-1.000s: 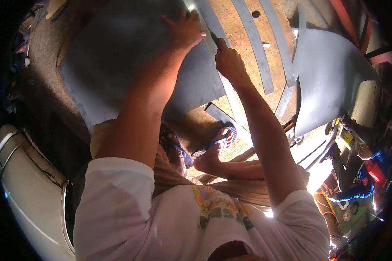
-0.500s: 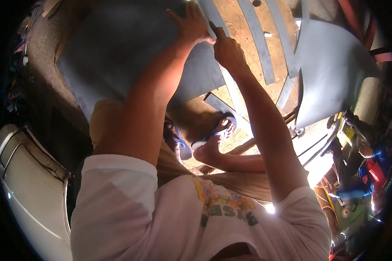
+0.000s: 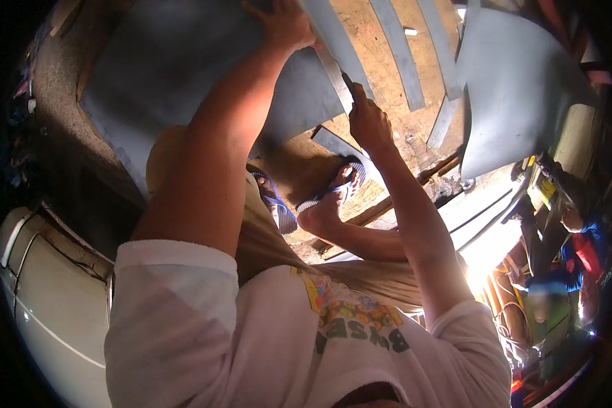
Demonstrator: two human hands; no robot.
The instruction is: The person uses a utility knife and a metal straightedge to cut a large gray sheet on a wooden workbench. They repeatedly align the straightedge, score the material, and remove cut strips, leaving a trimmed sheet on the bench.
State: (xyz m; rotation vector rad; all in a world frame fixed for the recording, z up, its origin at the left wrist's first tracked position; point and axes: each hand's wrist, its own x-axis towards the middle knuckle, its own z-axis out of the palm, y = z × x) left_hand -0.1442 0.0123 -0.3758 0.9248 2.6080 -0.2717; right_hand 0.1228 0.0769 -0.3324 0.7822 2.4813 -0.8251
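A large dark grey sheet (image 3: 177,75), rubber-like or plastic, lies in front of me. My left hand (image 3: 284,26) is pressed flat near its right edge with the thumb spread away, next to a long pale straight strip (image 3: 334,76). The upper fingers are cut off by the picture's edge. Closed round a slim dark knife (image 3: 347,81), my right hand (image 3: 370,124) is at the near end of that strip. The knife's blade cannot be made out. Just right of the strip runs a narrow grey cut piece (image 3: 340,41).
More narrow grey strips (image 3: 400,58) lie on the worn brown board (image 3: 367,68). A curved grey sheet (image 3: 523,88) stands at the right. My sandalled feet (image 3: 333,194) are close below. A pale car-like panel (image 3: 61,292) is at left; another person (image 3: 585,262) is at far right.
My right hand has drawn the knife toward me along the pale strip and slightly right. The left hand stays pressed on the sheet; the whole view has shifted a little.
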